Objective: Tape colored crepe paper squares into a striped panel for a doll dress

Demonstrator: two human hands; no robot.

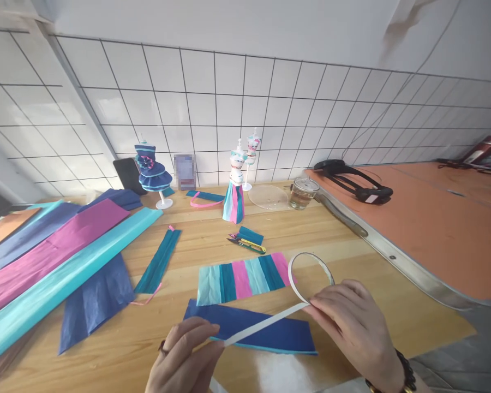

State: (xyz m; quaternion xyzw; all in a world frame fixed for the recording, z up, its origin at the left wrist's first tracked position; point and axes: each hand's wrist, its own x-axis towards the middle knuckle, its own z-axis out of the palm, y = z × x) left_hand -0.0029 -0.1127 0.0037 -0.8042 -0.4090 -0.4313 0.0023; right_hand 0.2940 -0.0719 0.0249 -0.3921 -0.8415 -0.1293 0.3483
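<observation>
My right hand [352,319] grips a thin roll of white tape [292,277] by its lower edge, with the ring standing up. From it a pulled-out strip [265,323] stretches down to the left, where my left hand [184,355] pinches it between thumb and fingers. Beneath the taut strip lies a navy crepe paper piece [286,334] with a light blue lower edge. Just beyond is a striped panel [242,278] in pale blue, teal and pink. Farther back, thread snips [249,246] with a yellow and green handle lie beside a folded teal piece [251,235].
Crepe paper sheets [82,234] spread across the left side. At the back stand a small form in a navy dress [153,177], a form with a striped skirt [233,204], another form [252,144] and a lidded cup [303,195]. A black headset [352,183] rests on the orange surface [425,229].
</observation>
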